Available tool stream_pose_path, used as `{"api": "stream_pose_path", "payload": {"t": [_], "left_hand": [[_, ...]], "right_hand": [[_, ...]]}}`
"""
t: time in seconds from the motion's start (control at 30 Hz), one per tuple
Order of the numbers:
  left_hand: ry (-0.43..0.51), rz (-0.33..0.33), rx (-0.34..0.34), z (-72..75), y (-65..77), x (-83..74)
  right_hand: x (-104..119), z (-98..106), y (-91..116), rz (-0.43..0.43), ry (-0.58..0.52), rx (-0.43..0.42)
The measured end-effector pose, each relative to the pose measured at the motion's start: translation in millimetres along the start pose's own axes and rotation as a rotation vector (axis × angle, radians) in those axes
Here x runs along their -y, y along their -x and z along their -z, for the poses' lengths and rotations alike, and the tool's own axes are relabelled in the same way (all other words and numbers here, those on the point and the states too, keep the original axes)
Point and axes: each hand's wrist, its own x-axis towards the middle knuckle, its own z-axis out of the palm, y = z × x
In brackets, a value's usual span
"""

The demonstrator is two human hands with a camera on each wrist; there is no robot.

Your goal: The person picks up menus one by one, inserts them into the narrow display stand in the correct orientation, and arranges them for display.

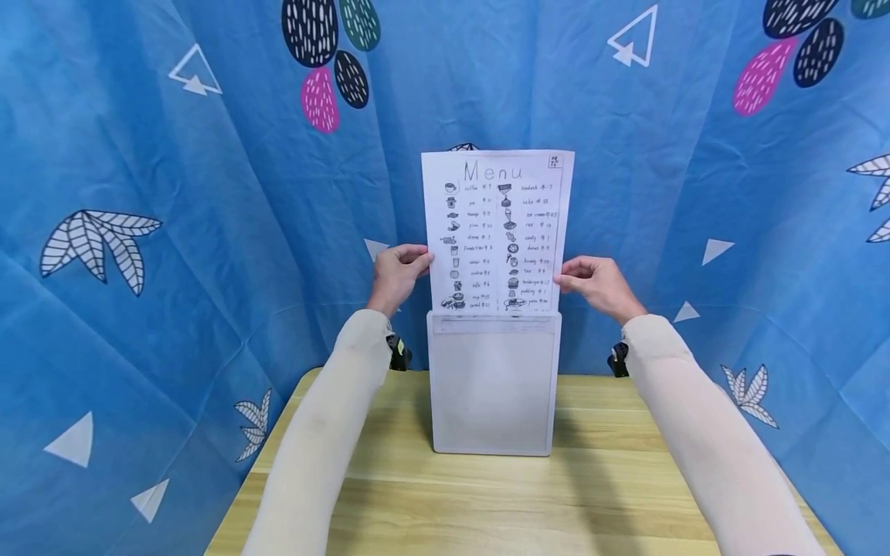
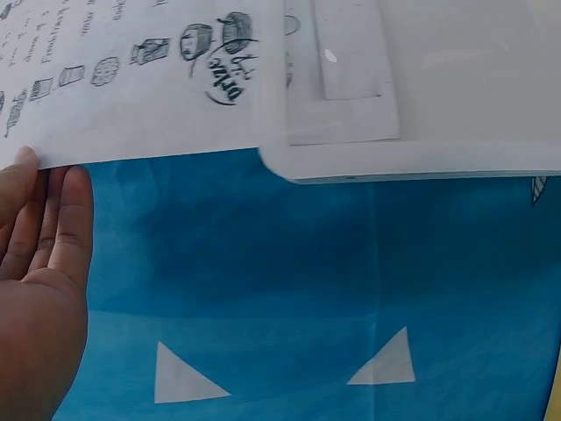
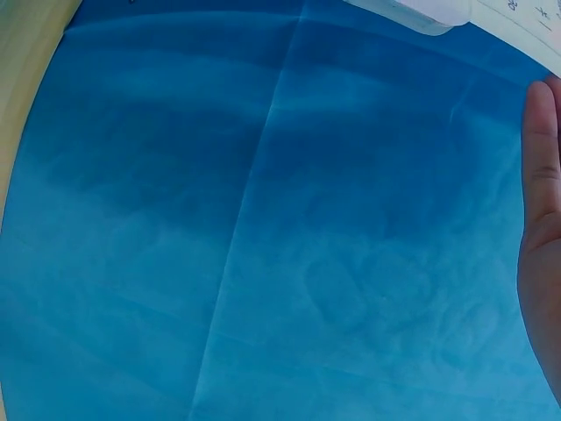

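A white paper menu with handwritten items and small drawings stands upright in the head view. Its lower end is inside a clear holder with a pale rim, and most of the sheet sticks out above the top edge. My left hand pinches the sheet's left edge between thumb and fingers. At the right edge, slightly lower, my right hand pinches it too. The left wrist view shows the paper's bottom strip through the holder. Only part of the right hand appears in the right wrist view.
The holder stands on a light wooden table. Behind and at both sides hangs a blue curtain with leaf and triangle prints, close to the table's back edge. Small dark devices are strapped at both wrists.
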Motion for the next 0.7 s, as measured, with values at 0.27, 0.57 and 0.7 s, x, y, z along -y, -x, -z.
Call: {"api": "stream_pose_path", "payload": {"t": [0.27, 0.57, 0.7], "left_hand": [[-0.025, 0.018, -0.009, 0.1, 3.0, -0.6], [-0.024, -0.002, -0.007, -0.9, 4.5, 2.9], [-0.026, 0.006, 0.0, -1.4, 4.5, 4.1]], "right_hand": [[19, 11, -8, 0.017, 0.008, -0.04], [64, 39, -23, 0.068, 0.038, -0.127], [81, 49, -27, 0.068, 0.036, -0.164]]}}
